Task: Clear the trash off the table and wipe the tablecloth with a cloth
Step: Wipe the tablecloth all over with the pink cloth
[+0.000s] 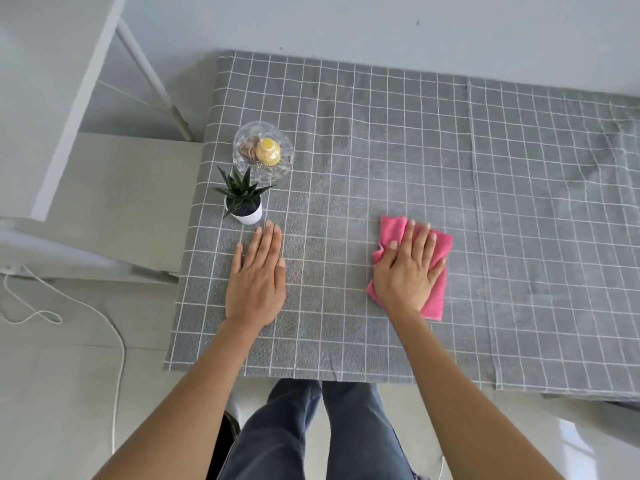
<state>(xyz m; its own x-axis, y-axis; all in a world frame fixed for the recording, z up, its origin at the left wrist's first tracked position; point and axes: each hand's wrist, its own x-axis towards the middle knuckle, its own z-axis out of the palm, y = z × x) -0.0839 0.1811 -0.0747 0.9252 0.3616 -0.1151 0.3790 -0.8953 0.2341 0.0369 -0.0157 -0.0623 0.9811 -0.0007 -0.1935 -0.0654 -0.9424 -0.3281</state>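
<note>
Right hand point(408, 268) presses a soft pink cloth point(437, 292) flat on the tablecloth point(381, 150) — left hand point(258, 275) lies spread, empty; the limp cloth handles best under a flat palm.

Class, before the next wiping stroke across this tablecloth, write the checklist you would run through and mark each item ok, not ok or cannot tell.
1. Right hand flat on pink cloth: ok.
2. Left hand pressed flat, steadying tablecloth: ok.
3. Trash gone from the visible tablecloth: ok.
4. Potted plant and glass dish outside the stroke path: ok while wiping rightward.
5. Tablecloth smooth on the far right: not ok, wrinkled.
6. Cloth damp: cannot tell.
</note>
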